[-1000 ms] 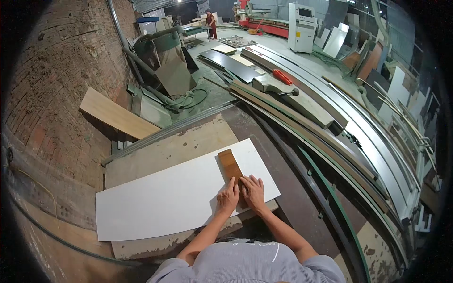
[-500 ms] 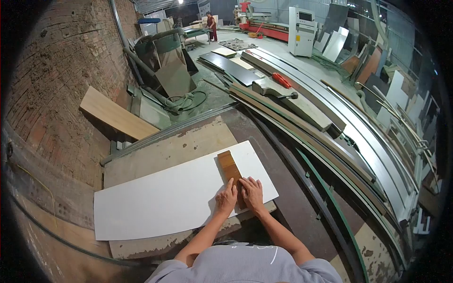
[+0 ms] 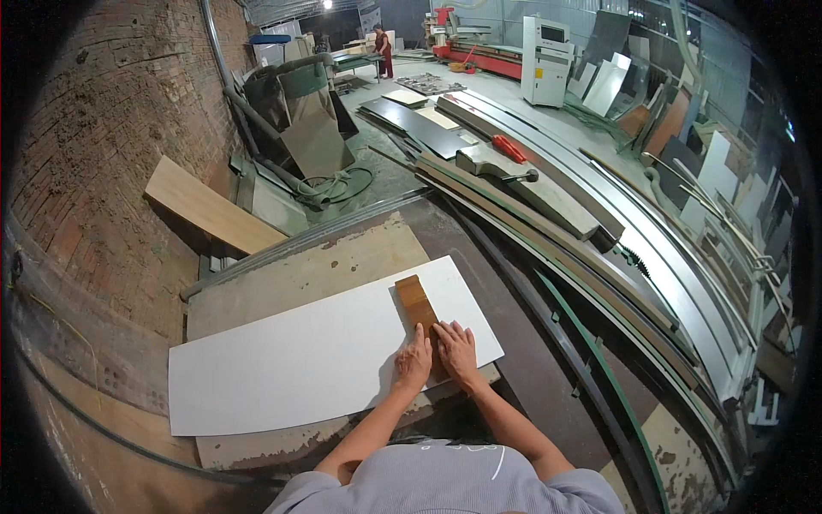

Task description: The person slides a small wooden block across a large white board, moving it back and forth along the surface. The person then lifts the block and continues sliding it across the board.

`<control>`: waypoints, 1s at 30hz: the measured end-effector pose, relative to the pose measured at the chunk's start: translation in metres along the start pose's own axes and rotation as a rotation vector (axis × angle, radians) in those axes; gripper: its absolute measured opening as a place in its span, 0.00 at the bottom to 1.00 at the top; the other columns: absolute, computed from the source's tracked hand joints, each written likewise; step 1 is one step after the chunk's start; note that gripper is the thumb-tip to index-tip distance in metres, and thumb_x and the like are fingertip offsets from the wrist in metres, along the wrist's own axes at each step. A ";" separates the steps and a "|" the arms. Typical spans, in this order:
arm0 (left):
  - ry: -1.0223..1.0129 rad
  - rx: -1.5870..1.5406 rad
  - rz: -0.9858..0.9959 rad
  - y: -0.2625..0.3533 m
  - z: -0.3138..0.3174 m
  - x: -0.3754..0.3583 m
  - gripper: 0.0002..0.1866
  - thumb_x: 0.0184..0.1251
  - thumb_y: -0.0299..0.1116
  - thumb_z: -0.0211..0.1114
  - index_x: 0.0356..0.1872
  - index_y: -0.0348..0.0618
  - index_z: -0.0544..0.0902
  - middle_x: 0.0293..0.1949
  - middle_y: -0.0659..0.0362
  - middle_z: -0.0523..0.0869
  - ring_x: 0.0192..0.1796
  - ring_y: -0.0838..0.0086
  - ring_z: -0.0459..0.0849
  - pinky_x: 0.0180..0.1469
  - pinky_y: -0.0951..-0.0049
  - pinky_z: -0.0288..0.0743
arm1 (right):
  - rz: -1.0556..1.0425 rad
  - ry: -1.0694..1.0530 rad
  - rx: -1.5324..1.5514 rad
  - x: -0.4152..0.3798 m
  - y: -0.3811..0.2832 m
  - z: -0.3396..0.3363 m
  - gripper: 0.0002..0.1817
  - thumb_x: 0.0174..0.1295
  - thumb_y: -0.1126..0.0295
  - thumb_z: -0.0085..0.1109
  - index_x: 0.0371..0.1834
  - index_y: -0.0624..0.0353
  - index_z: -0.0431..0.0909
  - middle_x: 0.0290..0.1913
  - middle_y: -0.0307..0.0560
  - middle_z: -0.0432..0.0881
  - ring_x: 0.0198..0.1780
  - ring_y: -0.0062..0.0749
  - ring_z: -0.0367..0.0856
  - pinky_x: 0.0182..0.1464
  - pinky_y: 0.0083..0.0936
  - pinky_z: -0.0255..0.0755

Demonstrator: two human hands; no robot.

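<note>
A long white panel [image 3: 282, 360] lies flat across the work surface. Across its right part sits a narrow brown wooden block [image 3: 415, 300], its far end projecting beyond my fingers. My left hand [image 3: 414, 361] grips the block's left side, with a finger pointing along it. On the opposite edge, my right hand [image 3: 456, 349] has its fingers bent against the block, thumb side toward my left hand. Both hands cover part of the block's near half.
A worn beige board [image 3: 300, 274] lies under the panel. Long boards and metal profiles [image 3: 556, 244] run along the right, with a red-handled tool [image 3: 509, 148] on them. A brick wall [image 3: 128, 128] stands left. Far back, a person [image 3: 383, 53] stands by a table.
Hands, block and panel stay almost in place. The whole view has shifted very slightly.
</note>
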State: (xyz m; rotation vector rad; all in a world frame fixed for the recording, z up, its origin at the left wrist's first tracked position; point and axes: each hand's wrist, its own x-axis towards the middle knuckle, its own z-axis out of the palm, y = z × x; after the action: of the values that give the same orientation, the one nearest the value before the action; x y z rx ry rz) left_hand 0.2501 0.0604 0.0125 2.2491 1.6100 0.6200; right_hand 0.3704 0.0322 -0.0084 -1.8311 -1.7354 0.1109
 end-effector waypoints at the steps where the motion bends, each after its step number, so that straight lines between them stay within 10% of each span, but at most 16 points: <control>1: -0.010 0.013 0.014 0.001 0.000 0.000 0.26 0.69 0.42 0.48 0.64 0.41 0.63 0.27 0.41 0.82 0.31 0.47 0.82 0.36 0.53 0.75 | 0.001 -0.011 0.006 0.000 -0.001 -0.003 0.22 0.63 0.62 0.49 0.62 0.48 0.67 0.62 0.41 0.69 0.66 0.43 0.62 0.66 0.48 0.50; 30: -0.247 0.124 -0.226 -0.017 0.010 0.136 0.31 0.71 0.44 0.41 0.70 0.43 0.46 0.34 0.41 0.84 0.38 0.51 0.84 0.45 0.52 0.75 | 0.005 -0.139 -0.082 0.139 0.015 0.042 0.24 0.67 0.55 0.38 0.67 0.43 0.61 0.69 0.42 0.60 0.72 0.44 0.50 0.70 0.52 0.38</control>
State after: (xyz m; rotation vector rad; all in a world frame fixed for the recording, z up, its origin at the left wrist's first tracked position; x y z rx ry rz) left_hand 0.2790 0.1952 0.0181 2.0867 1.7801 0.1813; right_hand 0.3836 0.1772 -0.0030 -1.9274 -1.8554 0.1751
